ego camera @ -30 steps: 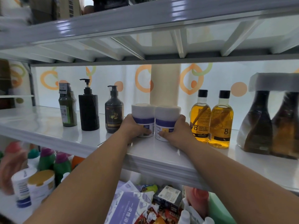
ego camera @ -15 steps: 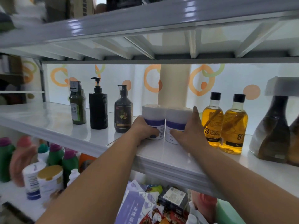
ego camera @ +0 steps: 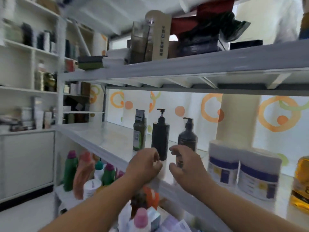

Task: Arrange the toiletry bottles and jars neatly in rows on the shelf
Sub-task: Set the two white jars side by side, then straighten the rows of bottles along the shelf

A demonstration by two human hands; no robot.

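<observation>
White jars [ego camera: 242,171] released; both hands [ego camera: 167,166] moved left, empty.

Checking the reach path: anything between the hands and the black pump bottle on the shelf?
Nothing visible. The left hand and right hand hover empty at the shelf front edge, directly before the black pump bottle. The green bottle and dark brown pump bottle flank it, not blocking it.

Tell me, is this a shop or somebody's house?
Probably a stockroom or a small shop, not a home bathroom. White metal racks stand side by side, stacked with boxes above, pump bottles in the middle and matching white jars.
</observation>
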